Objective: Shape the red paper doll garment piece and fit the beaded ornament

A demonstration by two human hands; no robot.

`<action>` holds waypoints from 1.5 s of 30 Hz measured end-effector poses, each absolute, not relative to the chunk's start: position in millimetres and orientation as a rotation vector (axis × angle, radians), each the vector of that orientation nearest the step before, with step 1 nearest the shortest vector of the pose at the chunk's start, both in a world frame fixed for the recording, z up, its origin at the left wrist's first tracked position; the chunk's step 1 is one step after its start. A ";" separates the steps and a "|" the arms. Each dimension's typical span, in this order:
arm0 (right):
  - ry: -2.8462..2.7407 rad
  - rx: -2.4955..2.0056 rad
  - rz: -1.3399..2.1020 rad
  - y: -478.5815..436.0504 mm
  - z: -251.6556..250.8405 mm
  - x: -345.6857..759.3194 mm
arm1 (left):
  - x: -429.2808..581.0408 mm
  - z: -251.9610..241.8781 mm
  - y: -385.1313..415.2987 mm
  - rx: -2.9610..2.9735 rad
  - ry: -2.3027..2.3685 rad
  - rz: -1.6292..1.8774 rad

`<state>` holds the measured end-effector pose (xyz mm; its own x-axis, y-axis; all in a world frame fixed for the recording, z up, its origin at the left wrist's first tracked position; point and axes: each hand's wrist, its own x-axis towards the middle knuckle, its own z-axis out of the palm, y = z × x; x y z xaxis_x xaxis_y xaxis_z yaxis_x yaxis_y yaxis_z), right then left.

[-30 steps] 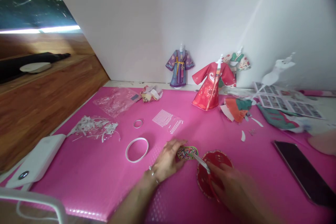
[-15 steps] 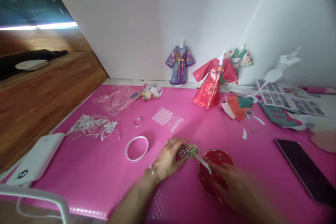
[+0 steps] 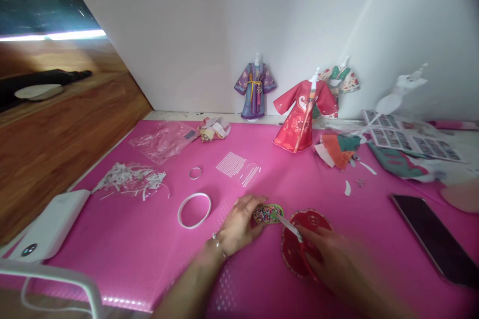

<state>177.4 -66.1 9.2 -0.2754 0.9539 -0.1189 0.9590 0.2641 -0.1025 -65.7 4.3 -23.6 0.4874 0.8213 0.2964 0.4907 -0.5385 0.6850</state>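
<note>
- Our left hand (image 3: 239,224), the nearer, steadies the bead tray (image 3: 267,214) between thumb and fingers.
- The tray lies between our hands, long axis left to right.
- Our right hand (image 3: 329,256) grips scissors (image 3: 291,227), tip at its right end.

No text, label, brand, number or sign can be read here.

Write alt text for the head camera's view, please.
Left hand touches a green-rimmed oval filled with tiny multicoloured beads; right hand points a red-handled metal tool at it, above a red scalloped disc. Three small robed mannequins stand behind.
</note>
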 end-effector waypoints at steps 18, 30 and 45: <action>2.537 1.848 -0.108 -60.8 0.4 198.3 | -66.7 -30.7 6.8 2.186 1.037 0.883; 2.583 1.751 -0.048 -67.4 2.8 190.9 | -66.2 -27.0 5.9 2.174 1.026 0.887; 2.546 1.760 -0.008 -63.3 5.2 182.5 | -65.4 -26.5 6.9 2.182 1.024 0.890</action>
